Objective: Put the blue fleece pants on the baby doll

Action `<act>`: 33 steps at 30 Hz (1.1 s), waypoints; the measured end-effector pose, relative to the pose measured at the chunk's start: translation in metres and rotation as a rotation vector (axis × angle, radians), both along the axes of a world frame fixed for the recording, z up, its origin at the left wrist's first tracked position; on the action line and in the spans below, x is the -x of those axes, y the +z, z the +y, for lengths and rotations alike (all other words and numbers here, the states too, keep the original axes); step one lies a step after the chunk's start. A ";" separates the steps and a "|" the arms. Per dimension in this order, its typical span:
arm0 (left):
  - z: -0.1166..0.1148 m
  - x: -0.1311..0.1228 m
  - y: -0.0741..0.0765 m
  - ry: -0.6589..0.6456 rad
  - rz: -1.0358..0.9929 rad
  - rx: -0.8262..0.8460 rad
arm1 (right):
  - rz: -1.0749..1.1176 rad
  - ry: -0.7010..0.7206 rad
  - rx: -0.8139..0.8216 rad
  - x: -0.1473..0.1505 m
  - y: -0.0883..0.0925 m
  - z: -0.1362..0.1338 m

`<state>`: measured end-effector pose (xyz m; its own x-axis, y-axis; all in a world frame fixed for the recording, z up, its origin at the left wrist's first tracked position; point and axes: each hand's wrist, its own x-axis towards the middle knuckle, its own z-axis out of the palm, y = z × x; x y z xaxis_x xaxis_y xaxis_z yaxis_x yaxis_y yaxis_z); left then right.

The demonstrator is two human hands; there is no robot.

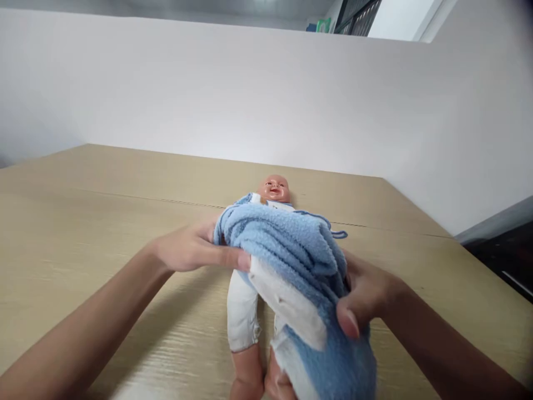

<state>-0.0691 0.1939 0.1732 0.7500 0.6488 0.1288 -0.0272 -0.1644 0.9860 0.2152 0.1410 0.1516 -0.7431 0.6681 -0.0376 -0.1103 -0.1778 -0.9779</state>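
The blue garment (291,239) covers the doll's (242,319) torso and part of its legs, its long axis slanting from the doll's chest toward its feet and left side. Beside the doll's right hip, the left hand (197,248) pinches white trim; on the doll's left, the right hand (368,294) apparently clasps a fold, fingers largely hidden.

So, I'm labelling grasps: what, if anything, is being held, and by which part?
The blue cloth: the left hand grips its bunched left end, the right hand its right side.
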 end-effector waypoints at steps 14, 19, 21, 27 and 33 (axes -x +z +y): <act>-0.119 -0.008 -0.062 0.327 0.057 0.306 | -0.203 -0.255 -0.069 0.033 -0.019 -0.074; -0.131 -0.018 -0.080 0.536 0.241 0.269 | -0.482 -0.478 -0.318 0.041 -0.045 -0.076; -0.127 -0.021 -0.085 0.553 0.255 0.230 | -0.508 -0.521 -0.370 0.042 -0.053 -0.070; -0.093 -0.024 -0.093 0.480 0.282 0.139 | -0.737 -0.656 -0.434 0.046 -0.062 -0.044; -0.061 -0.025 -0.088 0.548 0.448 -0.081 | -0.813 -0.760 -0.477 0.045 -0.067 -0.013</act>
